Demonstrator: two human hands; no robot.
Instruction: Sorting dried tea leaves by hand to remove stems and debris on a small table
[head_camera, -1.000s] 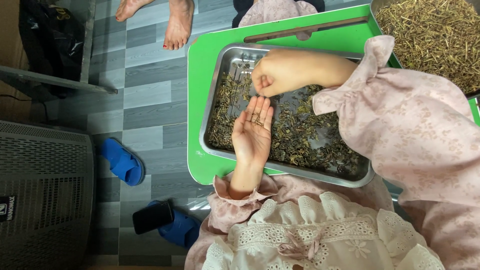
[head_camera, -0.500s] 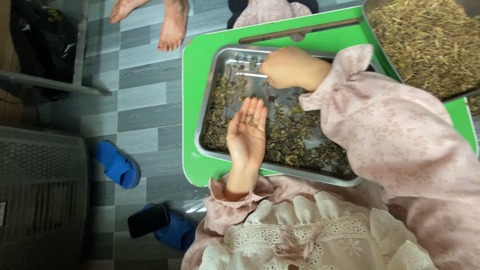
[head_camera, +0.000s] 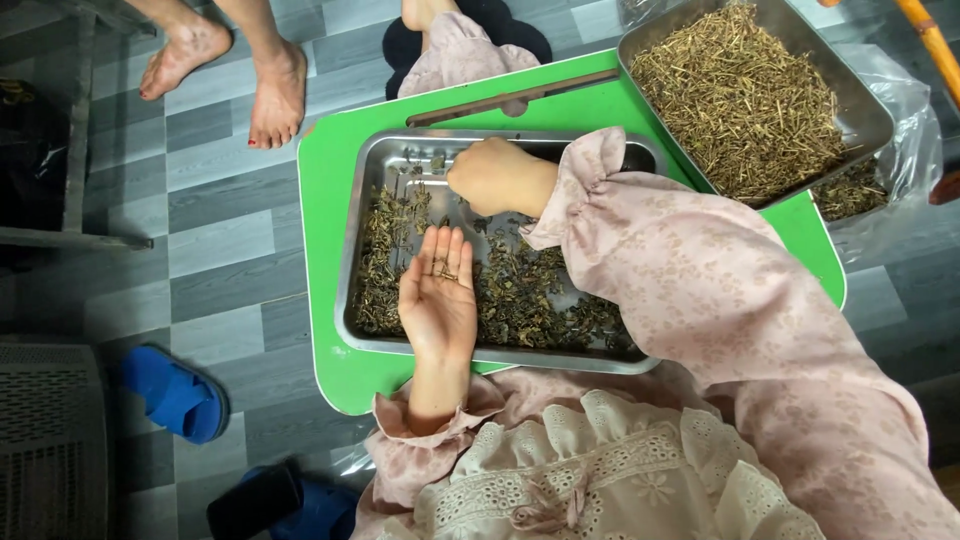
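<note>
Sorting dried dark-green leaf scraps, spread across a shallow rectangular steel tray on a bright green plastic desk. Long axis of tray running left to right. Left hand flat, palm up, open above tray's near half, cradling a few tiny picked bits. Right hand curled, fingertips pinched down at tray's far edge, nearer the leaves there; contents of pinch hidden. Beyond tray, upper right: second steel tray of pale straw-like stems, clear plastic bag beneath. No labels visible.
</note>
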